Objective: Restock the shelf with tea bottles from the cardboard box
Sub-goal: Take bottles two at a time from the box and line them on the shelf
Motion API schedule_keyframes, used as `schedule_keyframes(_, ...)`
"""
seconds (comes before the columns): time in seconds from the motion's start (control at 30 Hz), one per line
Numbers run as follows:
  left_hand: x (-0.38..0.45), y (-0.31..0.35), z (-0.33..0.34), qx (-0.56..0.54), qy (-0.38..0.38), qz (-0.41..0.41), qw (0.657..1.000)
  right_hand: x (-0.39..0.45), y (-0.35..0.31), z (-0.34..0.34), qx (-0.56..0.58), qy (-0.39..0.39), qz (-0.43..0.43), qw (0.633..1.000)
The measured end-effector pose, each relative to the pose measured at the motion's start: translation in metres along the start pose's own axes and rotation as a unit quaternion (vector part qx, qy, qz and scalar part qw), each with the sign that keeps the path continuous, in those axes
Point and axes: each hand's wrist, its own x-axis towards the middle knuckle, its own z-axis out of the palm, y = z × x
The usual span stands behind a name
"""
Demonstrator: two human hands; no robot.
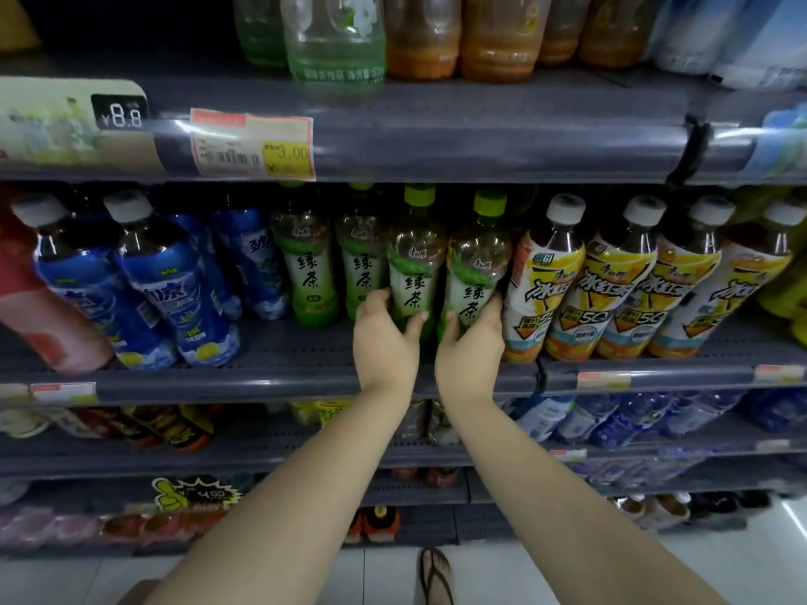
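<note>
Green tea bottles (415, 272) gripped: left hand (384, 338), right hand (471, 342).

Top-shelf bottles (419, 37) at twelve o'clock lose their caps past the edge; the price tag (252, 144) print blurs unreadable.

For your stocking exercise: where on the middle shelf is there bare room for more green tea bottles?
Bare shelf lies in front of the set-back green tea bottles, between the blue bottles and the left hand. Right of the right hand, yellow iced tea bottles stand packed to the edge.
</note>
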Motion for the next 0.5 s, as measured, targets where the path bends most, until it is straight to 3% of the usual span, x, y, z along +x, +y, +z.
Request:
schedule_keyframes(0.3, -0.004, -0.012, -0.002, -0.035, -0.010, 0.040, 0.999, -0.008, 0.018, -0.016, 0.038, -0.031, -0.049, 0.998)
schedule_keyframes(0.5, -0.020, -0.028, -0.012, -0.023, -0.027, 0.110, 0.993, -0.025, 0.033, -0.016, 0.031, 0.021, -0.098, 0.995)
